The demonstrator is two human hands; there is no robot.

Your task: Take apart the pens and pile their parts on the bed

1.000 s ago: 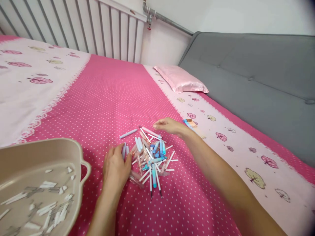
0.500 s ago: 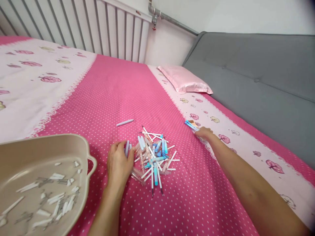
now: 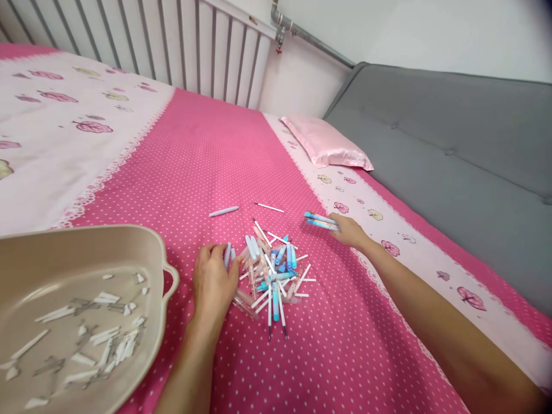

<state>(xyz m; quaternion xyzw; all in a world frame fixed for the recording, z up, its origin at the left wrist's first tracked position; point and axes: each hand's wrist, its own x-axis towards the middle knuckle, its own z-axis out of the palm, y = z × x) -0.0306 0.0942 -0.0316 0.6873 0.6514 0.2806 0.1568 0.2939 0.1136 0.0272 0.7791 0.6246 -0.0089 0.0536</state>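
My left hand [image 3: 214,279] is closed around a couple of pale lilac pen barrels [image 3: 227,256] at the left side of a pile. Clear pink-tinted pen tubes [image 3: 245,303] lie beneath its fingers. Farther right, my right hand [image 3: 348,231] grips a few blue-capped pens [image 3: 319,221] above the bedspread, their caps pointing left. Between the hands is the pile of pen parts [image 3: 280,264]: blue caps, pinkish barrels and white refills with dark tips. Behind it lie a single white refill [image 3: 269,207] and a lilac pen barrel [image 3: 223,211].
A beige basin [image 3: 157,322] with a side handle stands at the left, holding scattered small white and grey pieces. Pink dotted bedspread [image 3: 207,144] spreads under everything. A pink pillow [image 3: 323,144] rests near the grey headboard [image 3: 440,126]; a white radiator [image 3: 194,46] is behind.
My right hand has moved left toward the pile with the blue-capped pens. One white refill now lies apart behind the pile. My left hand keeps its place; the view has shifted slightly.
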